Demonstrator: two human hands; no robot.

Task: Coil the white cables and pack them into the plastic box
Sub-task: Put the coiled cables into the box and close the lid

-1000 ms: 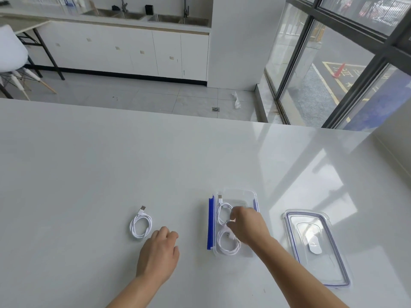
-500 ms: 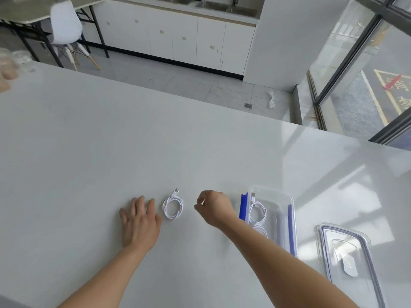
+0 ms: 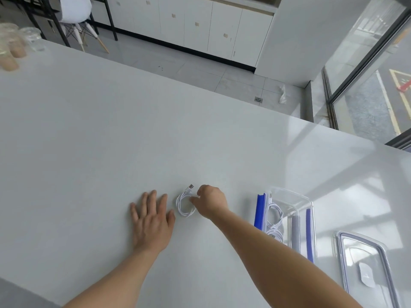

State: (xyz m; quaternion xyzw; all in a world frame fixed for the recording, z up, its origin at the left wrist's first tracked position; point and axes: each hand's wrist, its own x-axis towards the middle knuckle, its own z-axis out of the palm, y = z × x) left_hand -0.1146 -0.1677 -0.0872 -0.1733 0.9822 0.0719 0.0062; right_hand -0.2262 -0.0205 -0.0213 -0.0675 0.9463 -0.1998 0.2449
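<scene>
Right hand is curled onto the right edge of the coil, pinching it ready to lift I'd say, since it's the one coil loose on the table, left of the box. Left hand lies flat, fingers spread, just left of the coil, holding nothing, probably bracing. Other cables sit in the box's left side, lid parked off right so the top's free

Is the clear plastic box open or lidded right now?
Open: the clear plastic box has no lid on; its clear blue-rimmed lid lies beside it.
</scene>
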